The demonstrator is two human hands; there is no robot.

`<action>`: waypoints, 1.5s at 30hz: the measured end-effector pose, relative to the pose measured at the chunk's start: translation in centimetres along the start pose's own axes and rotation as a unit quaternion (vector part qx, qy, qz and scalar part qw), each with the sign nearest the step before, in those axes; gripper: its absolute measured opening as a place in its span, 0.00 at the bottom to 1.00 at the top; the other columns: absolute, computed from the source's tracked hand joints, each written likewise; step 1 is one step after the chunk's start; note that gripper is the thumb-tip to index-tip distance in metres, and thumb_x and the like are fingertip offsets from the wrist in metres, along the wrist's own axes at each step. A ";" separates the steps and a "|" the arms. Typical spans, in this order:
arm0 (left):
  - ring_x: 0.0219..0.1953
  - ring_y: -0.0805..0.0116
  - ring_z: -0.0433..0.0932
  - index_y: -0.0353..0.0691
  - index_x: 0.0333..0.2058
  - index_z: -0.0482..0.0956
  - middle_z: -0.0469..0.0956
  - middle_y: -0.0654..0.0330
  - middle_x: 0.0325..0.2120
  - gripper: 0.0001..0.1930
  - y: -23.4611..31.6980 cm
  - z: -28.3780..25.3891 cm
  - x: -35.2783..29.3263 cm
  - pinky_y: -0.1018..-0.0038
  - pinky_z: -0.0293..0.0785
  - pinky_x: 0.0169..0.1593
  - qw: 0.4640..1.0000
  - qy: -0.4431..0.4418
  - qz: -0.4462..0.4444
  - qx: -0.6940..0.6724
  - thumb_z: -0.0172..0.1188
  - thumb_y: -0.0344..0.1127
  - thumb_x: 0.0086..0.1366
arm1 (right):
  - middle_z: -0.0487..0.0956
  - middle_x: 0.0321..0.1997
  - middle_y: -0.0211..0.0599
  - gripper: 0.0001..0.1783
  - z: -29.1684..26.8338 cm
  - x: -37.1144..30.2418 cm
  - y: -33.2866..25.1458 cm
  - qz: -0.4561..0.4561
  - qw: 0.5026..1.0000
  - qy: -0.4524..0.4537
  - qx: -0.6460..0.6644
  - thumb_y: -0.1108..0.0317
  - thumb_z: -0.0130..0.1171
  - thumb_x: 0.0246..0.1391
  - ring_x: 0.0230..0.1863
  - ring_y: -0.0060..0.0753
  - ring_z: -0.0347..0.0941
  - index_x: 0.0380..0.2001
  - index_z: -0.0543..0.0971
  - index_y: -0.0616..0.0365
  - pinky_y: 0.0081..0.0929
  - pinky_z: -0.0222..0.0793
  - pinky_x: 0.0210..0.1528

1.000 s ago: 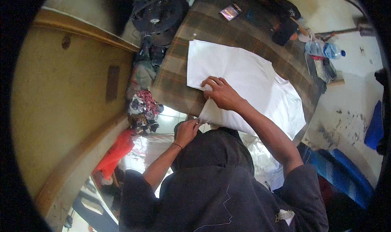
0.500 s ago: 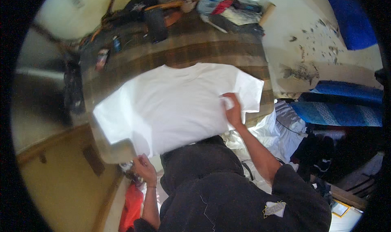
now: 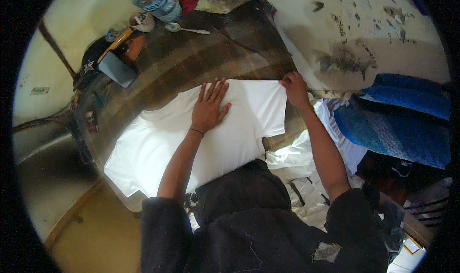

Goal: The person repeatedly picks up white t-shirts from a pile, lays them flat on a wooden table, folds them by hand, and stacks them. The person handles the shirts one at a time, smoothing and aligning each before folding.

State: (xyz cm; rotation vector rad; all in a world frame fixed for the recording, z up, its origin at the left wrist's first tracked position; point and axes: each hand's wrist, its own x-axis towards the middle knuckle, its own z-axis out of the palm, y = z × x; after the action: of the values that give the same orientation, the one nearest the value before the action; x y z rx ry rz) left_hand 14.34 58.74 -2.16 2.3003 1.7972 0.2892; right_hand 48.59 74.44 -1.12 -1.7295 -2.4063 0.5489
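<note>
A white T-shirt [image 3: 225, 139] lies spread over the brown checked cloth of the table, its neckline toward the far left and its lower edge near my body. My left hand [image 3: 209, 105] rests flat on the shirt near the right shoulder, fingers stretched out. At the far right, my right hand [image 3: 295, 88] pinches the upper corner of the shirt's right sleeve [image 3: 273, 103] between thumb and fingers. The other sleeve [image 3: 123, 170] reaches to the table's left edge, with no hand on it.
Along the table's far side [image 3: 191, 47] are a spoon [image 3: 187, 29], a plastic water bottle [image 3: 160, 3], a cup [image 3: 142, 22], a dark flat phone-like object [image 3: 117, 70] and a black cap [image 3: 91, 57]. Blue folded fabric [image 3: 383, 124] hangs at right, beside a marked white wall [image 3: 354, 28].
My left hand has gone from the shirt's lower left corner to lie flat near the right shoulder. My right hand has moved up to the sleeve's corner. The view has swung rightward.
</note>
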 end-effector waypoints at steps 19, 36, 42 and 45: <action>0.85 0.65 0.39 0.57 0.81 0.52 0.46 0.72 0.83 0.34 1.6 0.1 3.9 0.28 0.22 0.79 0.994 -0.079 0.061 0.051 0.41 0.58 0.83 | 0.83 0.36 0.38 0.13 0.5 -17.1 -2.4 0.368 0.729 -0.030 0.576 0.68 0.66 0.71 0.32 0.26 0.83 0.52 0.77 0.61 0.28 0.81 0.36; 0.84 0.59 0.45 0.54 0.74 0.68 0.53 0.63 0.82 0.28 5.9 -0.8 6.0 0.32 0.30 0.80 0.983 -0.082 0.165 0.020 0.52 0.50 0.80 | 0.81 0.29 0.32 0.11 1.5 -17.9 -0.4 0.268 0.794 0.020 0.545 0.62 0.63 0.74 0.30 0.23 0.81 0.42 0.77 0.60 0.25 0.78 0.33; 0.81 0.56 0.56 0.49 0.48 0.85 0.67 0.62 0.75 0.09 10.6 -1.4 5.3 0.41 0.50 0.81 0.897 -0.158 0.406 -0.073 0.63 0.39 0.73 | 0.86 0.43 0.36 0.13 10.4 -27.9 -3.1 0.303 0.786 -0.080 0.533 0.70 0.64 0.68 0.44 0.27 0.85 0.54 0.81 0.61 0.30 0.82 0.50; 0.81 0.56 0.56 0.47 0.47 0.85 0.66 0.62 0.75 0.08 11.6 -1.2 5.7 0.42 0.51 0.81 0.857 -0.270 0.436 -0.046 0.61 0.38 0.75 | 0.85 0.57 0.46 0.28 14.7 -28.9 -5.4 0.192 0.888 -0.088 0.409 0.59 0.71 0.62 0.59 0.47 0.83 0.61 0.79 0.61 0.44 0.78 0.64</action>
State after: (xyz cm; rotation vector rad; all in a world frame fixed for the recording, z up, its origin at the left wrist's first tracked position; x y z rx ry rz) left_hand 26.18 61.55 2.38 2.6071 0.4084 -0.1445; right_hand 48.91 42.69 -9.69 -1.7454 -1.4890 1.5496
